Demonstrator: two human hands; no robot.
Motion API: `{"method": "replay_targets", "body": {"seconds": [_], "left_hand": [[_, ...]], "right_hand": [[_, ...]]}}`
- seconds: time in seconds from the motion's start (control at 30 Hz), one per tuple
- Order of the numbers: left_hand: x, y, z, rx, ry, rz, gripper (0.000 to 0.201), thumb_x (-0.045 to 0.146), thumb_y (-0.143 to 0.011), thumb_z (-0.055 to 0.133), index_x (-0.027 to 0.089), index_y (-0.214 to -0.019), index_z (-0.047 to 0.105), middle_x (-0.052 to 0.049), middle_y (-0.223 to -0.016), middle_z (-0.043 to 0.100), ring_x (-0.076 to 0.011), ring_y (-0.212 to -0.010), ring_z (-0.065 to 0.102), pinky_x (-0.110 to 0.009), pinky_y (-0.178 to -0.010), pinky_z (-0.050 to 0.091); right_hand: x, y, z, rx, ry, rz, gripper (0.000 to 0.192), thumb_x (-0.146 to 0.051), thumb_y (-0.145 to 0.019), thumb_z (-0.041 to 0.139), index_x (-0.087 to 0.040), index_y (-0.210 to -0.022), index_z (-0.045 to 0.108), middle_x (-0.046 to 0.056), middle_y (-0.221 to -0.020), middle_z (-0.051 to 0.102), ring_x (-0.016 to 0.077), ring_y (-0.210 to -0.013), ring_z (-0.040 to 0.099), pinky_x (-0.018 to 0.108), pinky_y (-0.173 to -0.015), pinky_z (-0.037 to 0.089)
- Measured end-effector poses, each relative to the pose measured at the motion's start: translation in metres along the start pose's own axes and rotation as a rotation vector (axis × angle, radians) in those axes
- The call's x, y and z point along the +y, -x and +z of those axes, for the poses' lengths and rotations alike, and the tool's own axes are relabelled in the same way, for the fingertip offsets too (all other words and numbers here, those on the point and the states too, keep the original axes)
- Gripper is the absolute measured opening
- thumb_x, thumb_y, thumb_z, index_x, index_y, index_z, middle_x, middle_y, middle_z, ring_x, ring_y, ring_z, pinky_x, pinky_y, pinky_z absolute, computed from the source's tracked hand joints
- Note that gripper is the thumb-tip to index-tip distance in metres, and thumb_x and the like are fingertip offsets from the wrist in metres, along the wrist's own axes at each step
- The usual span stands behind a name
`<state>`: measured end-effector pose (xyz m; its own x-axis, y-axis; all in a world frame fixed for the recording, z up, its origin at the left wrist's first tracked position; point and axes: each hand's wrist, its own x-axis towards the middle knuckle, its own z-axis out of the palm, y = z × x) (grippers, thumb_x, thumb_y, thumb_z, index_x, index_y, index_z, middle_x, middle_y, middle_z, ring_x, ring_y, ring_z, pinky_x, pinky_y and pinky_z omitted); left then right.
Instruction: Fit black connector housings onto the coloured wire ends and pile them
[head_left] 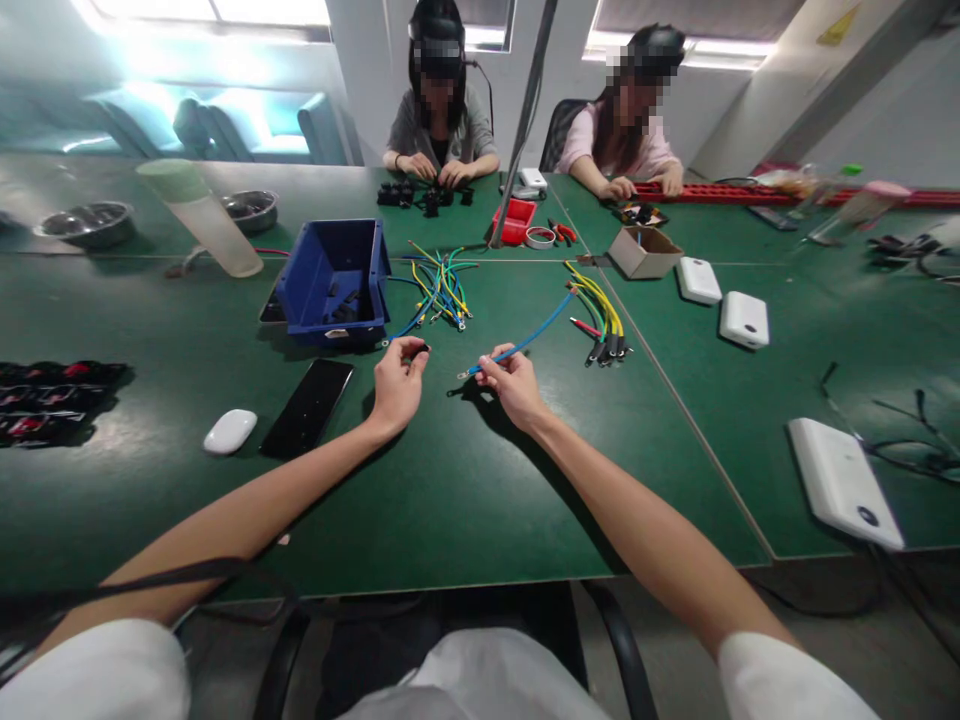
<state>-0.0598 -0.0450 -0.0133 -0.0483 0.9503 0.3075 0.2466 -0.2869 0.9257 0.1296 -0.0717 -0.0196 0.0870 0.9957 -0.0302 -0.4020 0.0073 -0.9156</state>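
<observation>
right hand (514, 385) pinching a blue wire (525, 343) near its ring end, just above the green surface (465, 490). left hand (397, 385) closed on a small dark piece (417, 350) — possibly a connector, too small to tell. blue bin (334, 280) and loose wires (439, 285) just beyond — phone (307, 407) beside left wrist.

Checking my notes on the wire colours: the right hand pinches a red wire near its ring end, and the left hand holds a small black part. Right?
Not quite. The head view shows the right hand pinching a blue wire, not red. The left hand does hold a small black part.
</observation>
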Motion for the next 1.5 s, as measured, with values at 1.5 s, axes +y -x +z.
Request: {"method": "replay_targets", "body": {"seconds": [1.5], "left_hand": [[0.0050,0.0074,0.0037,-0.284,0.272,-0.223,0.015,0.025,-0.081,0.066,0.015,-0.093,0.066,-0.004,-0.087,0.069,-0.0164,-0.081,0.067,-0.031,-0.082,0.052]], "right_hand": [[-0.0096,0.0045,0.0050,0.052,-0.068,-0.004,0.035,-0.030,-0.068,0.082,-0.022,-0.081,0.050,-0.004,-0.077,0.066,0.0134,-0.066,0.069,0.026,-0.064,0.056]]}}
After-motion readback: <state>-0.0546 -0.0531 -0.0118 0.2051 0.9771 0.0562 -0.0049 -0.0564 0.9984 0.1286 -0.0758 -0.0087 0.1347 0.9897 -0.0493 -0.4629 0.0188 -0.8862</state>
